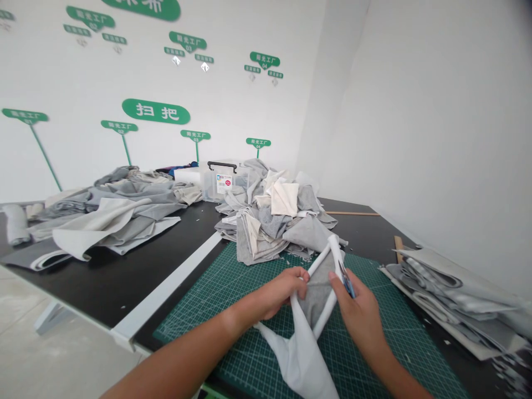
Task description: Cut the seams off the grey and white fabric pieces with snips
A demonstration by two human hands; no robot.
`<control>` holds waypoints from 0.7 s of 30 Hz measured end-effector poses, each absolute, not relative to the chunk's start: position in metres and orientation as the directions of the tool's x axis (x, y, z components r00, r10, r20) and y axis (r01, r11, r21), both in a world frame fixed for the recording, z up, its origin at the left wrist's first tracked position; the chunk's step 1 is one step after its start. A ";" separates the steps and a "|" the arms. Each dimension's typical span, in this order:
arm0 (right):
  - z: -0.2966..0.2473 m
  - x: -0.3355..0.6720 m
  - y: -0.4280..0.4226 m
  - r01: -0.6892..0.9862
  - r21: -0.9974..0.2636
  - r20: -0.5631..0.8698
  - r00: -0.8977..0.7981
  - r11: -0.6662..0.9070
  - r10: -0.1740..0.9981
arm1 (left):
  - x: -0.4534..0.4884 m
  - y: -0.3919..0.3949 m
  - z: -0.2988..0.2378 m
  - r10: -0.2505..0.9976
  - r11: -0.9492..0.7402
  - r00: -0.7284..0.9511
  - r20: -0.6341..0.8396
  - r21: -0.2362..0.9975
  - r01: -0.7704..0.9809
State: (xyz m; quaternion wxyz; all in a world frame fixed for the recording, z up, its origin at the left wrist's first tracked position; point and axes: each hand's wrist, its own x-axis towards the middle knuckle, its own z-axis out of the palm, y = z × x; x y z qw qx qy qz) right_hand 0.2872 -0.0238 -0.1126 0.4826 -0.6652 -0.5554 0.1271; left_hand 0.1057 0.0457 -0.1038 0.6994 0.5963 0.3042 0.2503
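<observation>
My left hand [281, 291] is closed on a piece of grey fabric with white edging [318, 288], pinching its left edge over the green cutting mat [216, 299]. My right hand [361, 313] grips small blue-handled scissors [346, 281] and presses against the fabric's right white edge. A long white strip of the same piece [299, 354] hangs down toward me between my forearms. The scissor blades are mostly hidden by the cloth.
A heap of grey and cream fabric scraps [274, 221] lies just beyond the mat. More cloth [120, 213] is spread at the left of the black table. A stack of flat pieces [453, 293] sits at the right. A clear plastic box [222, 180] stands by the wall.
</observation>
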 end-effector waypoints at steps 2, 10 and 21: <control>-0.109 0.285 -0.027 0.626 -0.776 0.379 0.358 0.081 0.853 | 0.106 0.040 -0.102 0.771 -0.077 0.637 -0.016 0.990 0.119; -0.091 0.289 -0.035 0.634 -0.768 0.464 0.452 0.092 0.762 | 0.102 0.037 -0.092 0.771 -0.637 0.353 0.530 0.646 0.421; -0.073 0.293 -0.041 0.564 -0.808 0.508 0.521 0.170 0.686 | 0.075 0.062 -0.083 0.877 -0.410 0.436 0.204 0.790 0.456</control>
